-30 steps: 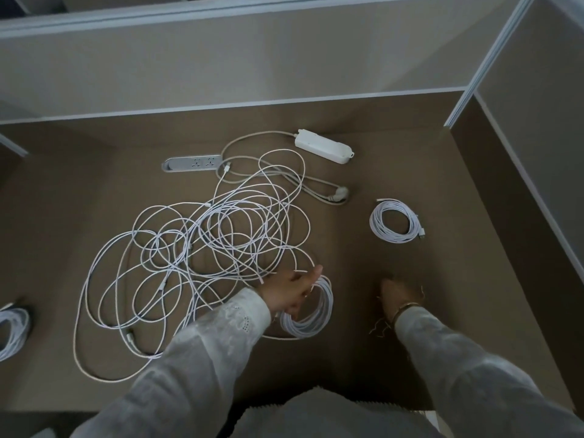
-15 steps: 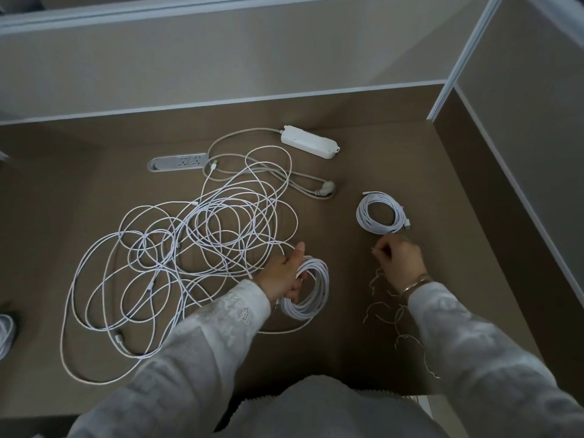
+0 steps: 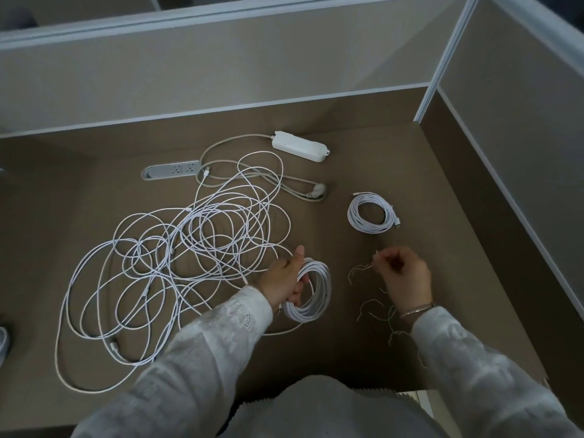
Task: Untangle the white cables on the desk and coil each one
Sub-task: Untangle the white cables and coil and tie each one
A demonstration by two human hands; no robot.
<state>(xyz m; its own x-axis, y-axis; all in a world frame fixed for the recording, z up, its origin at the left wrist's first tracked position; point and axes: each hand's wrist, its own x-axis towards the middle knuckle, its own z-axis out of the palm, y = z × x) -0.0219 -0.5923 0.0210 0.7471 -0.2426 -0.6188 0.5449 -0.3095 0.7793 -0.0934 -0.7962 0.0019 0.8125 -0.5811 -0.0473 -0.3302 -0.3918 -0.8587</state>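
Observation:
A big tangle of white cables (image 3: 177,254) sprawls over the brown desk (image 3: 442,216), left of centre. My left hand (image 3: 284,278) grips a wound white coil (image 3: 313,292) at the tangle's right edge, thumb pointing up. A tail from that coil runs along the desk below it. My right hand (image 3: 403,276) hovers to the right with its fingers curled, pinching one end of a thin wire tie (image 3: 363,268). A finished white coil (image 3: 373,213) lies further back on the right.
A white power strip (image 3: 300,146) with a grey cord and plug (image 3: 317,191) lies at the back. A grey desk socket (image 3: 172,169) sits left of it. Several thin wire ties (image 3: 379,314) lie near my right wrist. Partition walls enclose the back and right sides.
My right hand rose from the desk near the wire ties and now holds one tie up. My left hand kept its grip on the coil and lifted slightly.

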